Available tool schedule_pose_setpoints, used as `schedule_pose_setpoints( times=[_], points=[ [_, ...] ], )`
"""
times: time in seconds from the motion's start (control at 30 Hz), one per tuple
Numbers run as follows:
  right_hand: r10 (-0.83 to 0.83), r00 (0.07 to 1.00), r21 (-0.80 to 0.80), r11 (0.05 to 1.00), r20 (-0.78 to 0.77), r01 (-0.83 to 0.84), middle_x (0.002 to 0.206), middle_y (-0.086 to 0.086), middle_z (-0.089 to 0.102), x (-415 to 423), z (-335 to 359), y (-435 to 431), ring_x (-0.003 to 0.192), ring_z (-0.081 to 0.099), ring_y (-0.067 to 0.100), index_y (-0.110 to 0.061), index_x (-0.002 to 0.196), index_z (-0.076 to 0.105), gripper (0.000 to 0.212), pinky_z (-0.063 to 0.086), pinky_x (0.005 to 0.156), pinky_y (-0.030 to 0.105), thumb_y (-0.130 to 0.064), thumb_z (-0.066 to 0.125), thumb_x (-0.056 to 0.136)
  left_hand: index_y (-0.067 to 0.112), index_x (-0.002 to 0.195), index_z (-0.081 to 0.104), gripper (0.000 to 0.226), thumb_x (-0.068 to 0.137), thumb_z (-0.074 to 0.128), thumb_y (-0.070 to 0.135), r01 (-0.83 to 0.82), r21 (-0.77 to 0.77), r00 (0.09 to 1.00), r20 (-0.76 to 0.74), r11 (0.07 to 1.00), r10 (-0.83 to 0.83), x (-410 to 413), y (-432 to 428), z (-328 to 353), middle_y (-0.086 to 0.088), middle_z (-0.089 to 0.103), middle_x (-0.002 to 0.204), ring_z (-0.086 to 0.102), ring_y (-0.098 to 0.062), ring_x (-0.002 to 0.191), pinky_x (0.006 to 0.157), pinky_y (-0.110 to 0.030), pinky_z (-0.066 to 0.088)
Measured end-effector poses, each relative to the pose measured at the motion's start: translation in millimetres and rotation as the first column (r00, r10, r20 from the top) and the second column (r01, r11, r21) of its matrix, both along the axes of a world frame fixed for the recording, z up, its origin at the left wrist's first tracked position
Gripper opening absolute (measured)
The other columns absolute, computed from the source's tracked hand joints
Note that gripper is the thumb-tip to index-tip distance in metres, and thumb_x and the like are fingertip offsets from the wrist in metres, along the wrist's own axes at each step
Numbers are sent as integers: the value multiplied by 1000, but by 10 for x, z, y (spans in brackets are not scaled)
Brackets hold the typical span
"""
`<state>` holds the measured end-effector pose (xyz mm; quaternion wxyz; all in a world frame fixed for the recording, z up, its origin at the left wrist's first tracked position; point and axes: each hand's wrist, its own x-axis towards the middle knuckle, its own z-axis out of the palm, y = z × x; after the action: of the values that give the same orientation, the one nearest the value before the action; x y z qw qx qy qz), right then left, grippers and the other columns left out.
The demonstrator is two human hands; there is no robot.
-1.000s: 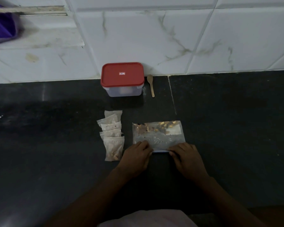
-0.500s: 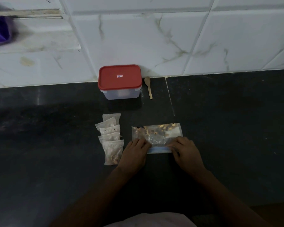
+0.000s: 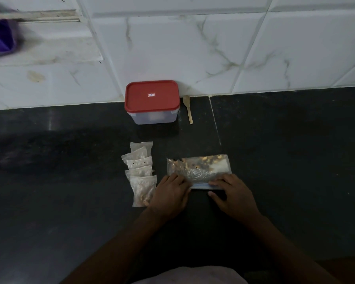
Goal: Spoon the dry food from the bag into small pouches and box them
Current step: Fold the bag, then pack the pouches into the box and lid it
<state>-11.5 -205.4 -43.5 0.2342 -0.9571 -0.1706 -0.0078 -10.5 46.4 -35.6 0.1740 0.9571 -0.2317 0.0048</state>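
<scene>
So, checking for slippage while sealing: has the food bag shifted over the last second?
No; the bag keeps its gap from the red-lidded box and pouch row.

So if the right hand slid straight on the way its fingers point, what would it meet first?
The right hand points up-left, fingertips already on the blue zip edge of the clear plastic food bag. Going on, it would cross the bag and probably reach the left hand first.

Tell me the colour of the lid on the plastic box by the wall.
Red, with a small label at its centre; the lid shows clearly in the head view.
</scene>
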Motion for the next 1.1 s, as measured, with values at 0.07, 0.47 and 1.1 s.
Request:
schedule_pose_setpoints(
  times=[0.07, 0.47, 1.1],
  points=[
    [13, 1000, -8, 1000, 19, -13, 109, -8, 65, 25, -4, -1, 102, 59, 12, -26, 113, 76, 28, 51, 80, 32, -39, 60, 94, 23, 110, 71, 27, 98, 49, 34, -20, -12, 1000, 15, 1000, 20, 9, -12, 17, 2, 70, 104, 64, -17, 95, 81, -33, 51],
    [33, 999, -49, 998, 6, -33, 100, -6, 70, 254, 87, 31, 90, 64, 19, -24, 108, 74, 26, 50, 74, 38, -21, 56, 89, 18, 127, 63, 30, 100, 54, 27, -97, 74, 991, -86, 992, 104, 114, -24, 75, -7, 48, 146, 51, -26, 127, 100, -41, 47],
    [-19, 996, -94, 995, 89, 27, 154, 2, 49, 214, 63, 175, 143, 41, 23, -19, 146, 54, 56, 34, 115, 43, -13, 52, 90, 18, 149, 47, 64, 86, 62, 22, -68, 70, 993, -92, 995, 75, -3, -64, 21, -11, 37, 161, 35, -30, 148, 116, -47, 36]
  ],
)
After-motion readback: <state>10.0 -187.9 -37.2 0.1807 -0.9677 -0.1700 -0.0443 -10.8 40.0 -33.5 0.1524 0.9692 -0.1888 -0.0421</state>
